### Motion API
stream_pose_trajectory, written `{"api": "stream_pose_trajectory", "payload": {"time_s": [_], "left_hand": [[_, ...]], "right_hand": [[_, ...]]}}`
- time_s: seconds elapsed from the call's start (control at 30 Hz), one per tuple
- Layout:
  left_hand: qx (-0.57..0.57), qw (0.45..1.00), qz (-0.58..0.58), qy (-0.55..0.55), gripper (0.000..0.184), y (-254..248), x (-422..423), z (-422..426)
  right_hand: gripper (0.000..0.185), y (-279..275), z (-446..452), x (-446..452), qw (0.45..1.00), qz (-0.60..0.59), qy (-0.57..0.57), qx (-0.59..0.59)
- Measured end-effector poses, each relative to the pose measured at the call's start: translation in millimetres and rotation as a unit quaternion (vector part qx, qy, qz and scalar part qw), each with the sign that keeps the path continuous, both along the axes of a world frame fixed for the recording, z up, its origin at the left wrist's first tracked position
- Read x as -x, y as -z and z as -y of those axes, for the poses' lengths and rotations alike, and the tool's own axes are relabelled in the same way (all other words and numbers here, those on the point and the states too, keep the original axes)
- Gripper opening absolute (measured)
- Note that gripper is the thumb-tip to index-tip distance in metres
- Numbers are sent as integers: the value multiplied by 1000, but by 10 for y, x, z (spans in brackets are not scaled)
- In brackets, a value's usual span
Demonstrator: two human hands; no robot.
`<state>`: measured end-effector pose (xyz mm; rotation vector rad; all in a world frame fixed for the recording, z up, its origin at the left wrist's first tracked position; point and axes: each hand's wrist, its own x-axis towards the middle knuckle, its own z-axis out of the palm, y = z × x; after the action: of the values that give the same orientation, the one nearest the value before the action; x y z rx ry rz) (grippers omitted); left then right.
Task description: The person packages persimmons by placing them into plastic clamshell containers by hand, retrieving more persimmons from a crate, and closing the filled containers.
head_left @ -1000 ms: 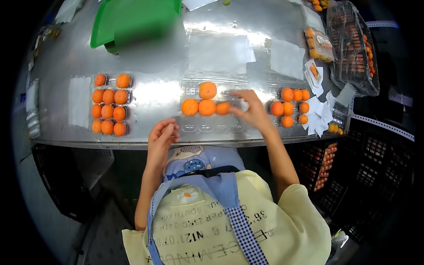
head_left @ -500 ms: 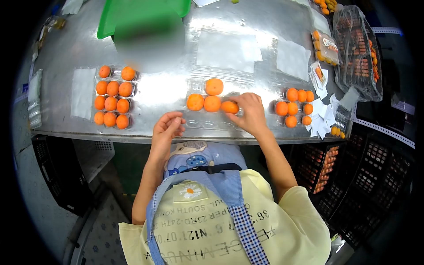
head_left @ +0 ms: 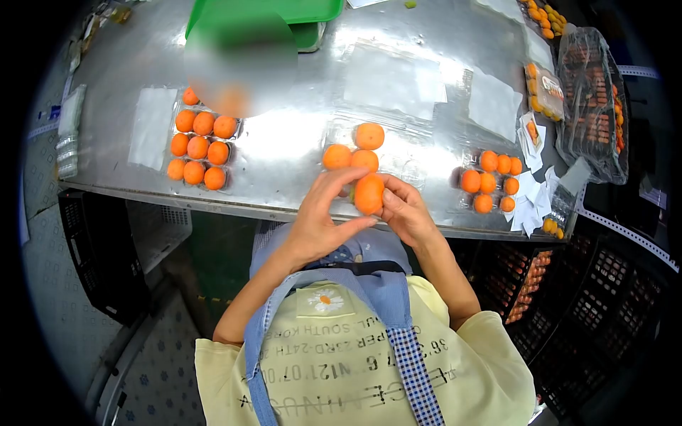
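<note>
My right hand [head_left: 410, 219] holds an orange mandarin [head_left: 369, 194] in front of the table edge, thumb and fingers on its right side. My left hand [head_left: 320, 216] is beside the fruit, fingers stretched behind it and thumb apart below; whether it touches the mandarin I cannot tell. Just beyond my hands lies a clear plastic tray [head_left: 406, 170] with three mandarins in view, one [head_left: 369, 135] at the back and two in front of it, partly hidden by my left fingers.
Clear trays of mandarins stand left [head_left: 197, 148] and right [head_left: 487, 183]. White labels [head_left: 529, 202], a packed fruit box [head_left: 545, 92] and a plastic-lined crate [head_left: 590, 106] lie far right. A green tray [head_left: 312, 11] is at the back. Black crates [head_left: 99, 255] stand below the table.
My right hand has lifted the mandarin from the tray and brought it toward me. My left hand has moved right to meet it. The view has shifted slightly.
</note>
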<state>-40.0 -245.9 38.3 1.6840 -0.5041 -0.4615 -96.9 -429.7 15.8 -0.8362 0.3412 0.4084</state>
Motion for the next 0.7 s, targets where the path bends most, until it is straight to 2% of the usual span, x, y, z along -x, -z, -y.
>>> {"api": "stream_pose_trajectory", "payload": {"time_s": [0.17,0.3,0.37,0.47,0.57,0.7], "left_hand": [[-22,999,-21,-20,63,24,27,-64],[104,971,-197,-82,58,195,73,-56],[176,945,-261,-93,54,211,39,-68],[291,819,-487,-87,44,131,0,-114],[306,782,-541,-53,38,191,-16,-213],[323,759,-560,-78,41,233,6,-200]], "right_hand": [[43,-9,-62,-30,999,1,-22,47],[36,35,-37,-76,983,32,-54,174],[33,21,-14,-103,975,53,-66,204],[28,43,-3,-107,969,59,-45,235],[25,53,11,-116,970,54,-37,235],[25,76,14,-125,971,39,-32,234]]}}
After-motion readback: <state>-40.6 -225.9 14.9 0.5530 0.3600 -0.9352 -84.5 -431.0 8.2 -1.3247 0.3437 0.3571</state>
